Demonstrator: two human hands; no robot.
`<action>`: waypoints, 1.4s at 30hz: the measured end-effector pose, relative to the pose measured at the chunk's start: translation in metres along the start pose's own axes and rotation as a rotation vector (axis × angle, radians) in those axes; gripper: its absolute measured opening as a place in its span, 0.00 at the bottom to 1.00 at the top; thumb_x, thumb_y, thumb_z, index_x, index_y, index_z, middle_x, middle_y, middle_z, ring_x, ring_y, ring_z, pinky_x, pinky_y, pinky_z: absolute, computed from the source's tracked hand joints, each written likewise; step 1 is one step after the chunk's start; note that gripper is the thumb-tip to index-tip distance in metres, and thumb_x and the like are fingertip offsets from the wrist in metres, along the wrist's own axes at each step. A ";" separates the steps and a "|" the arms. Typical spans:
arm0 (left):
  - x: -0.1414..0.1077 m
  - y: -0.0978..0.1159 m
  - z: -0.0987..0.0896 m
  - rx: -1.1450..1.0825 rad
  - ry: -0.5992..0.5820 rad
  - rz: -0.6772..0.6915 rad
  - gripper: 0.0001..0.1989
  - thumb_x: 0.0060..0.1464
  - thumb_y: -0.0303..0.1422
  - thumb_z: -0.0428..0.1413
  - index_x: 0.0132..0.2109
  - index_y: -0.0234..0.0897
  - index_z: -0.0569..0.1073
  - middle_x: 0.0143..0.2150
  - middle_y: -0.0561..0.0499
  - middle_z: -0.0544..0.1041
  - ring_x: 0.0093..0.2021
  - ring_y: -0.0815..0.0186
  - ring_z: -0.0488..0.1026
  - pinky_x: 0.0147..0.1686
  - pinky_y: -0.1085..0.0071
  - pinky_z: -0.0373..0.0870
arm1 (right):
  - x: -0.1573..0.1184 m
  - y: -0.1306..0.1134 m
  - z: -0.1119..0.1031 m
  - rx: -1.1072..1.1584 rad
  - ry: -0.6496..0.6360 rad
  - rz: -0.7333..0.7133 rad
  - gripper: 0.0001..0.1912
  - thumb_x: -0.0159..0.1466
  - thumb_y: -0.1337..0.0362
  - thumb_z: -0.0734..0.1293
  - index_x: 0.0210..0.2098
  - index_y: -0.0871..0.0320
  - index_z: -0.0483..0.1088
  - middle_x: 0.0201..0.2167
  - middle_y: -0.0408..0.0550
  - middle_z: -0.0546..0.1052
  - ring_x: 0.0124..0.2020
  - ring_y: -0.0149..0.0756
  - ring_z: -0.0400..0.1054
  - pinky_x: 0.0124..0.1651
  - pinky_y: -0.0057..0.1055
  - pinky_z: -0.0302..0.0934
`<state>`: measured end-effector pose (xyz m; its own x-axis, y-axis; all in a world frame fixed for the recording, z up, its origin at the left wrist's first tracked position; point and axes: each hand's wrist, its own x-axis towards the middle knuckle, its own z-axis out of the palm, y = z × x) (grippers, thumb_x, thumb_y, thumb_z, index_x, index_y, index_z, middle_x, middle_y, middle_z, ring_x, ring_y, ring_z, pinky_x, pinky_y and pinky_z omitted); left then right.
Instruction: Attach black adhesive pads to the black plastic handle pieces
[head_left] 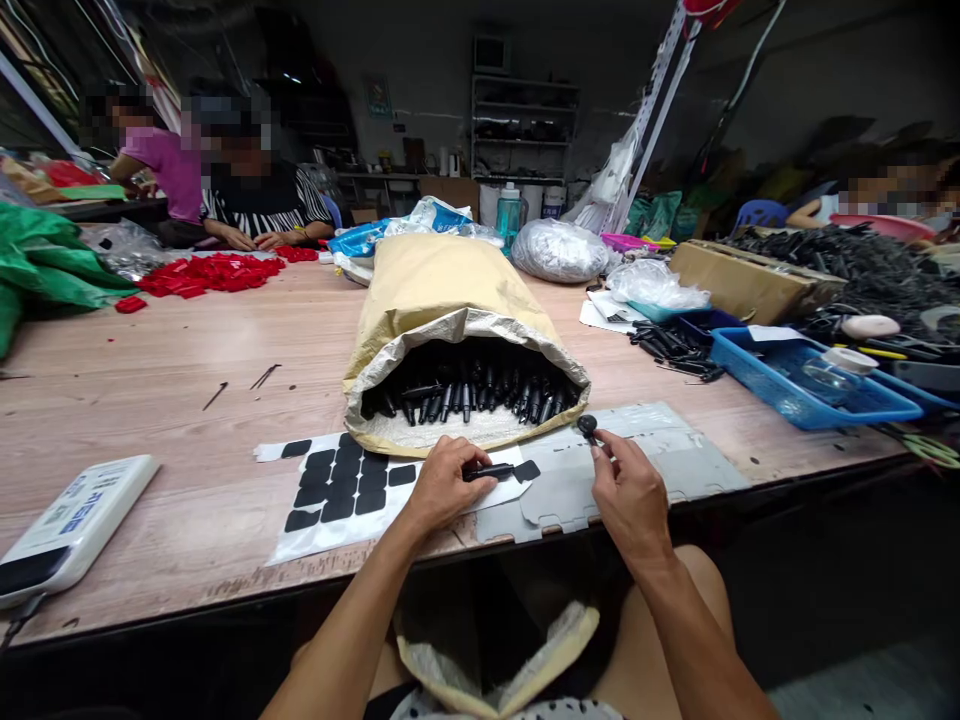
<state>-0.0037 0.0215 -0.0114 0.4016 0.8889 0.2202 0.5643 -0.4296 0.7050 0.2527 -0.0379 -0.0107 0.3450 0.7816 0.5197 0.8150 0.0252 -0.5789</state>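
Note:
My left hand [444, 487] is closed on a slim black tube [491, 471] lying low over the table edge. At the tube's right end is a black rounded-square patch [527, 471]; whether it is stuck on, I cannot tell. Between the fingertips of my right hand [630, 490] is a small black round-headed piece [587, 427], held upright. Left of my hands lies a white backing sheet [300, 545] with several black square stickers [345, 484]. In front, a tan sack [457, 270] lies open towards me, full of black tubes [465, 395].
Grey sheeting [660, 460] covers the table at right, near a blue tray [817, 385] and black parts [667, 345]. A white device [75, 525] stands at left. Red pieces [214, 272] lie further back, where people sit. Another sack [502, 690] opens at my lap.

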 end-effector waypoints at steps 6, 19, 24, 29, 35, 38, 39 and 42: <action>0.001 -0.002 0.001 -0.037 -0.026 -0.053 0.07 0.46 0.31 0.65 0.36 0.41 0.79 0.34 0.52 0.77 0.43 0.59 0.68 0.44 0.64 0.65 | -0.020 -0.051 0.003 0.285 -0.244 -0.132 0.15 0.70 0.64 0.60 0.51 0.55 0.74 0.43 0.50 0.79 0.45 0.38 0.72 0.50 0.33 0.65; 0.002 0.000 0.001 -0.027 -0.030 -0.070 0.05 0.45 0.29 0.65 0.32 0.40 0.77 0.32 0.53 0.75 0.42 0.60 0.67 0.42 0.66 0.63 | -0.039 -0.073 0.020 0.108 -0.280 -0.281 0.16 0.71 0.67 0.58 0.53 0.55 0.73 0.37 0.48 0.76 0.39 0.36 0.72 0.44 0.30 0.63; 0.001 -0.003 0.004 -0.060 -0.012 -0.062 0.08 0.45 0.30 0.66 0.36 0.41 0.80 0.35 0.53 0.78 0.43 0.60 0.68 0.44 0.65 0.63 | -0.036 -0.068 0.017 0.176 -0.192 -0.261 0.16 0.72 0.65 0.58 0.54 0.55 0.72 0.40 0.50 0.77 0.42 0.37 0.72 0.48 0.32 0.64; 0.002 -0.001 0.003 -0.043 -0.002 -0.068 0.06 0.45 0.29 0.64 0.35 0.40 0.80 0.33 0.52 0.77 0.42 0.60 0.68 0.43 0.65 0.64 | -0.039 -0.061 0.019 0.138 -0.241 -0.218 0.16 0.71 0.65 0.57 0.53 0.55 0.73 0.40 0.49 0.77 0.43 0.37 0.72 0.47 0.32 0.64; 0.001 0.001 0.001 -0.041 -0.006 -0.071 0.07 0.45 0.29 0.63 0.35 0.40 0.81 0.34 0.52 0.77 0.43 0.59 0.68 0.44 0.64 0.65 | -0.020 -0.034 0.007 0.069 -0.137 -0.127 0.15 0.70 0.63 0.60 0.53 0.54 0.74 0.43 0.47 0.78 0.44 0.36 0.72 0.48 0.31 0.63; 0.001 0.002 0.000 -0.024 -0.023 -0.070 0.10 0.43 0.27 0.62 0.36 0.40 0.81 0.34 0.51 0.77 0.43 0.59 0.68 0.43 0.64 0.65 | -0.007 -0.006 0.003 -0.137 -0.072 -0.064 0.14 0.68 0.64 0.63 0.51 0.53 0.75 0.41 0.45 0.78 0.41 0.37 0.71 0.44 0.31 0.60; 0.001 0.001 0.000 -0.021 -0.026 -0.071 0.10 0.43 0.26 0.62 0.36 0.40 0.81 0.34 0.51 0.77 0.43 0.59 0.68 0.43 0.64 0.65 | -0.004 0.003 0.003 -0.210 -0.064 -0.058 0.14 0.67 0.65 0.63 0.50 0.53 0.76 0.41 0.46 0.78 0.42 0.37 0.71 0.43 0.32 0.59; 0.002 -0.001 0.000 -0.030 -0.029 -0.083 0.10 0.42 0.27 0.63 0.36 0.41 0.82 0.34 0.51 0.77 0.43 0.59 0.68 0.44 0.63 0.65 | 0.003 0.026 0.007 -0.393 -0.038 -0.066 0.14 0.66 0.67 0.64 0.48 0.54 0.77 0.39 0.48 0.77 0.40 0.38 0.68 0.42 0.33 0.57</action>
<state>-0.0038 0.0233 -0.0112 0.3748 0.9163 0.1410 0.5751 -0.3491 0.7399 0.2717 -0.0307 -0.0283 0.2744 0.8088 0.5201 0.9534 -0.1582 -0.2570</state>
